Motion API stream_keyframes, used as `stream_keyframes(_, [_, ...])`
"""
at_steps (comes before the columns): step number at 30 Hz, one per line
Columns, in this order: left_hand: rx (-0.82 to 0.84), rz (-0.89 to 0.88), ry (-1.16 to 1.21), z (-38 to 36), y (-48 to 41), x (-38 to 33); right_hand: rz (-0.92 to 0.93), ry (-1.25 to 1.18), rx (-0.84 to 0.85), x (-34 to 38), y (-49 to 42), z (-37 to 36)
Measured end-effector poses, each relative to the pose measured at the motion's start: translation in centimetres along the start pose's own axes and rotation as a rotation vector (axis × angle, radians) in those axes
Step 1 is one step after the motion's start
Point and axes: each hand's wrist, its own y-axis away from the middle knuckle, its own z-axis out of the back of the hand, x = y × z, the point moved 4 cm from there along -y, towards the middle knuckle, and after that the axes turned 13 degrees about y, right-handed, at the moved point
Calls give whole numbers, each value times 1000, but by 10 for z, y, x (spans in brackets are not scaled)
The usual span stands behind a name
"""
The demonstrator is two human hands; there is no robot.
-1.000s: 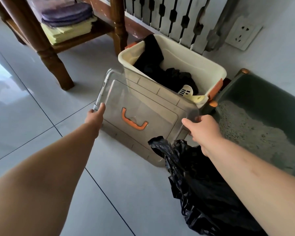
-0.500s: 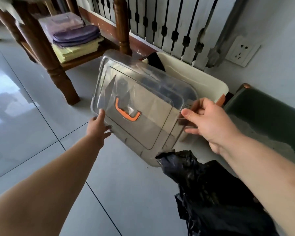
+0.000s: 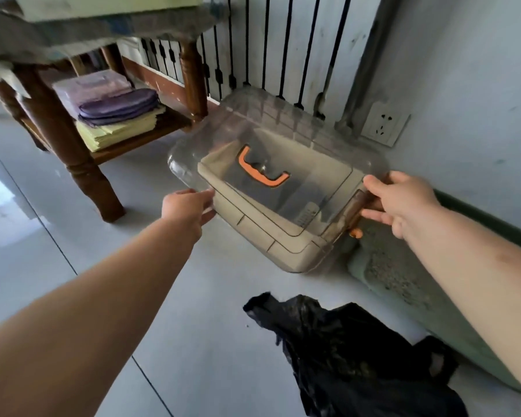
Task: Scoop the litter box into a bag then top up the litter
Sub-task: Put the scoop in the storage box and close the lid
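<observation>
The left hand (image 3: 190,206) reaches forward with its arm nearly straight, fingers curled onto the near left edge of the clear, rigid plastic lid with an orange handle (image 3: 263,171), which lies over the cream plastic storage bin (image 3: 259,233) on the floor. The lid looks light and stiff but smooth, so gripping the rims at opposite ends seems safest. The right hand (image 3: 400,201) clasps the lid's right end by the orange side latch (image 3: 355,219), fingers wrapped under. Right of the bin sits the dark green litter box of grey granules (image 3: 385,266). The crumpled black plastic bag (image 3: 343,350), soft and limp, lies nearest the person.
</observation>
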Motion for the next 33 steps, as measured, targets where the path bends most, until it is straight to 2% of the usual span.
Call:
stream_keyframes(5, [-41, -25, -93, -30, 7, -10, -77, -37, -69, -1, -25, 1])
stream_keyframes(10, [-80, 24, -151, -45, 2, 3, -181, -49, -73, -17, -35, -1])
stream_keyframes(13, [-94, 32, -143, -51, -2, 8, -129, 68, -60, -26, -40, -2])
stream_keyframes(16, [-110, 28, -142, -58, -4, 10, -42, 244, 29, -29, -35, -9])
stream_keyframes(18, [-128, 20, -143, -63, -2, 8, -41, 265, 49, -39, -40, -13])
stream_keyframes(21, [-138, 38, -62, -70, -2, -3, -17, 144, 31, -36, -31, -13])
stream_keyframes(24, [-60, 159, 99, -78, 0, -14, -67, -117, -28, -37, -16, -13])
stream_keyframes(27, [-33, 245, 235, -80, 6, -14, -82, -60, -60, -45, 5, -22])
stream_keyframes(30, [-51, 243, 317, -74, 10, -10, 13, 151, 64, -50, 26, -34])
stream_keyframes(33, [-60, 228, 333, -61, 12, -6, 131, 214, 246, -54, 41, -48])
